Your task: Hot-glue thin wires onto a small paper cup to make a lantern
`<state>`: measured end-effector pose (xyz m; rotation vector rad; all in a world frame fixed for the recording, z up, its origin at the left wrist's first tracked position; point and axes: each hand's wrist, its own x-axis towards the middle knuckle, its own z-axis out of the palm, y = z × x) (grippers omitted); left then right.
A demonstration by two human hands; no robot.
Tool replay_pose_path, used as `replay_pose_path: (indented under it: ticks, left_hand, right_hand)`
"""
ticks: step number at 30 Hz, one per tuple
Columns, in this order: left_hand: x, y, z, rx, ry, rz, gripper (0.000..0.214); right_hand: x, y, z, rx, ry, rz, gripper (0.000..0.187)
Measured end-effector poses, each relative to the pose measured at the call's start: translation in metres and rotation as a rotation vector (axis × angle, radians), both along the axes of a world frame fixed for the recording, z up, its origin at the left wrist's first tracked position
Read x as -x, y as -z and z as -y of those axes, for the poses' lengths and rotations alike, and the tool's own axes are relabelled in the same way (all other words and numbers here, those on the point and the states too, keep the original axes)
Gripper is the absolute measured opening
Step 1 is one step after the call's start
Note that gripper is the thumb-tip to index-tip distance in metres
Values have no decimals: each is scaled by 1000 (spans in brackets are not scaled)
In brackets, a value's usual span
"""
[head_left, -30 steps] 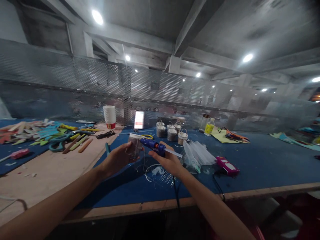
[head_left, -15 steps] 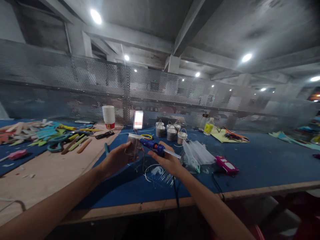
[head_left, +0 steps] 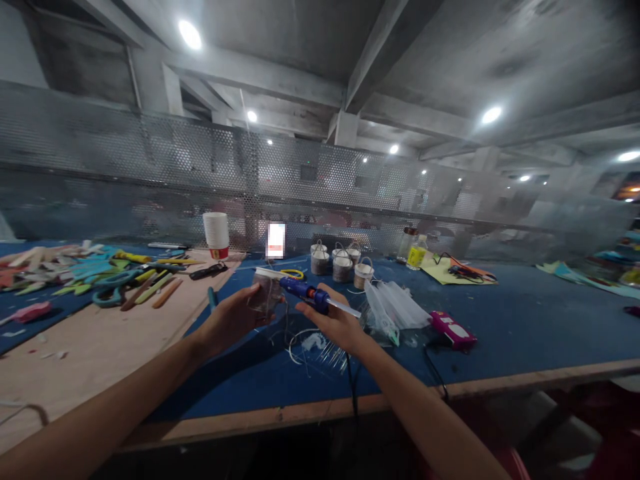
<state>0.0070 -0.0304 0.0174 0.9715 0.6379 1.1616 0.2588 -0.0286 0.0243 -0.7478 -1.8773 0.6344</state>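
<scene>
My left hand (head_left: 234,315) grips a small cup (head_left: 265,295), best kept steady; my right hand (head_left: 339,325) holds the glue gun (head_left: 304,291), its nozzle (head_left: 285,283) between them, contact unclear.

Ceiling lamps (head_left: 190,35) glare at eleven and two o'clock above a dim surface (head_left: 215,390), shadowed toward seven o'clock.

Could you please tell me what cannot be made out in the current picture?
Head view: handle of the blue glue gun, hidden by the right grip.
Head view: part of the small container, covered by the left grip.
Head view: content of the bright panel, pixelated.
Head view: lettering on the yellow-labelled bottle, too small.
</scene>
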Motion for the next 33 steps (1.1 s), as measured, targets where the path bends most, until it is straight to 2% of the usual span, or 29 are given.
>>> replay_pose_path:
  ticks: [11, 19, 27, 33]
  left_hand:
    - [1, -3, 1, -21, 37, 23, 32]
    - [-3, -10, 5, 1, -6, 24, 32]
    - [-1, -9, 7, 18, 14, 69, 30]
    - [1, -9, 6, 43, 26, 85, 31]
  right_hand:
    - [-2, -4, 3, 20, 27, 27, 38]
    - [-2, -7, 5, 40, 38, 33, 38]
    - [-4, -1, -1, 14, 31, 27, 41]
    - [-3, -4, 1, 20, 47, 18, 39]
